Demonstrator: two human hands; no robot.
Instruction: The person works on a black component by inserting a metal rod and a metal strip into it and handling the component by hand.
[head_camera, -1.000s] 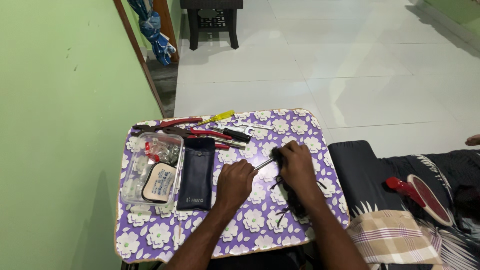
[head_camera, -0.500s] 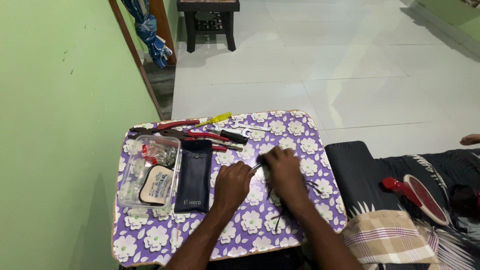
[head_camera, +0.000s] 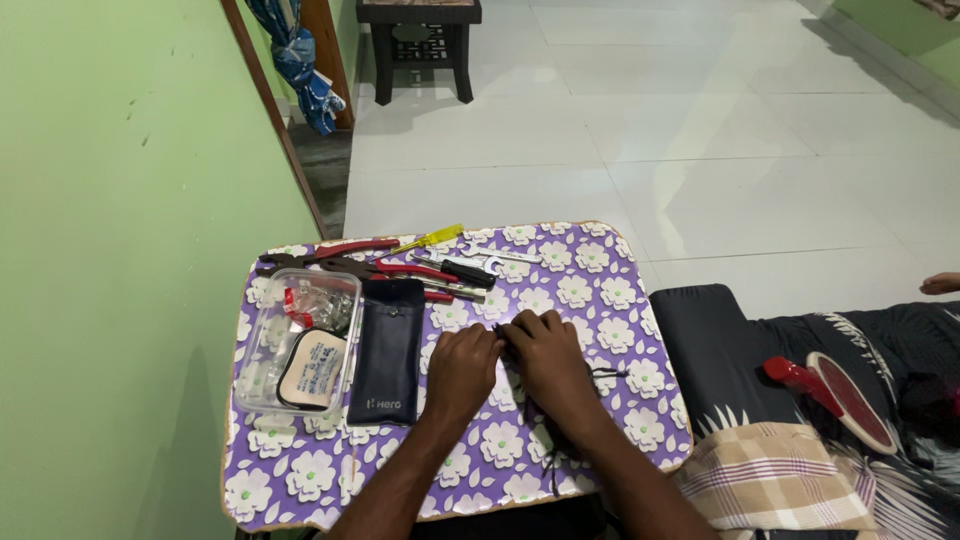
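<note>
Centrally, small dark item: a black object with thin cords (head_camera: 600, 374) sits under both hands at mid-frame, mostly hidden; its kind cannot be told.
Left hand: the left hand (head_camera: 466, 368) lies knuckles-up on the cloth, fingers curled closed toward the item, seemingly pinning one end so it holds steady.
Right hand: the right hand (head_camera: 545, 358) touches the left, fingers bent down over the same item; whether they pinch it cannot be told.
Table: a small table with purple flowered cover (head_camera: 600, 290) fills lower centre and keeps the work close to the body.
Pouch: a dark blue pouch (head_camera: 388, 350) lies flat just left of the hands.
Box: a clear plastic box (head_camera: 298, 340) of small parts sits beside the pouch, near the left edge.
Tools: red-handled pliers (head_camera: 330, 253), a yellow screwdriver (head_camera: 430, 239) and a spanner (head_camera: 490, 258) lie along the far edge, within reach yet apart from the hands.
Right of frame: a red swatter (head_camera: 835, 392) rests on patterned cloth.
</note>
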